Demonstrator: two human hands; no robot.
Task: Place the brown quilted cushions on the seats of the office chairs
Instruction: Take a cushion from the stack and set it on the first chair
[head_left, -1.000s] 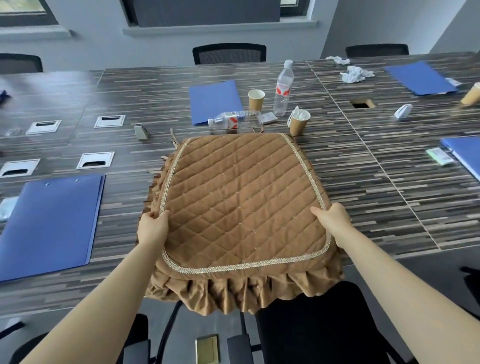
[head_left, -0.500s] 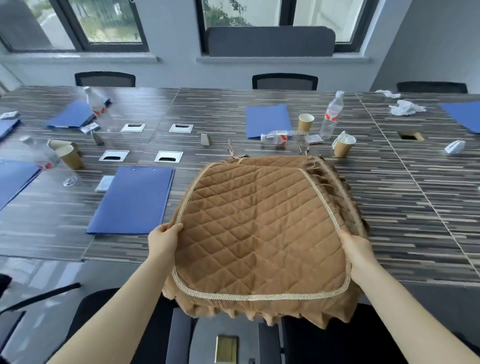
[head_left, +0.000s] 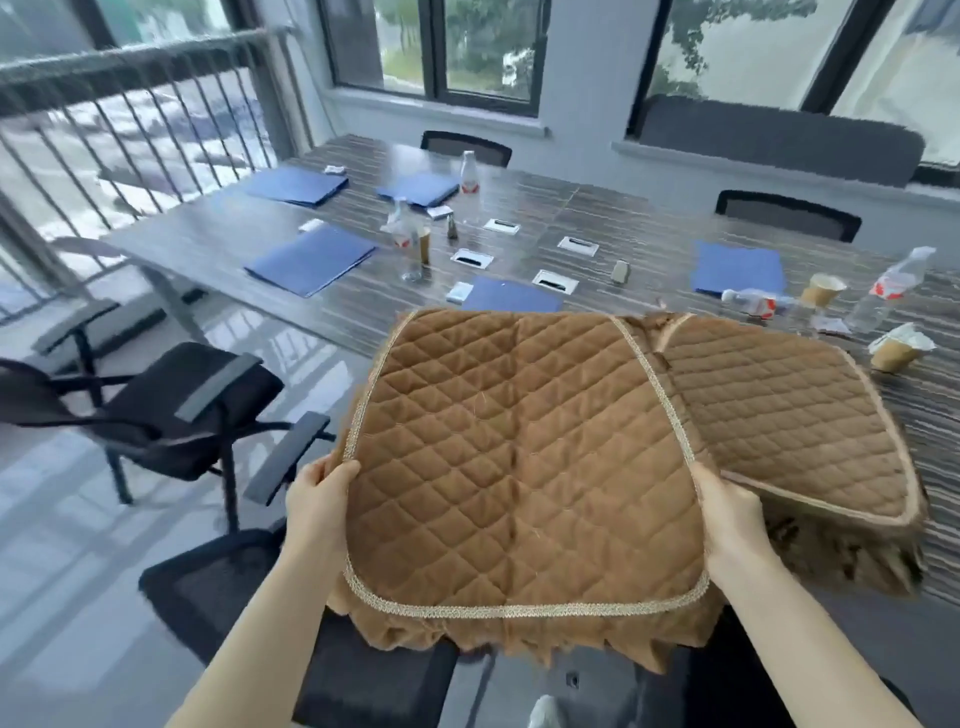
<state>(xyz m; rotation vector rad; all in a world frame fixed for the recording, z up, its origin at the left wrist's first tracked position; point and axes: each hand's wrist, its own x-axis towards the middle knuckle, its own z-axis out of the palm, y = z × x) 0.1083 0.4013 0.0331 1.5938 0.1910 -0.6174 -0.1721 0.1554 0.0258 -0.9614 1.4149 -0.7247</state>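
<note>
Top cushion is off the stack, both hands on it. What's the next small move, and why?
Probably swing the held cushion left and down toward the empty black chair. Left hand and right hand grip its side edges, it is clear of the second cushion on the table, and that seat is bare.

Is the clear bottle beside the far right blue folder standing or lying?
Lying: the bottle rests on its side on the table.

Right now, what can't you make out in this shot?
- Head view: the held cushion hides the chair seat beneath it.
- The second cushion covers the stack's depth on the table.
- Fingers of the left hand and right hand curl underneath.
- Bottle labels are too blurred.
</note>
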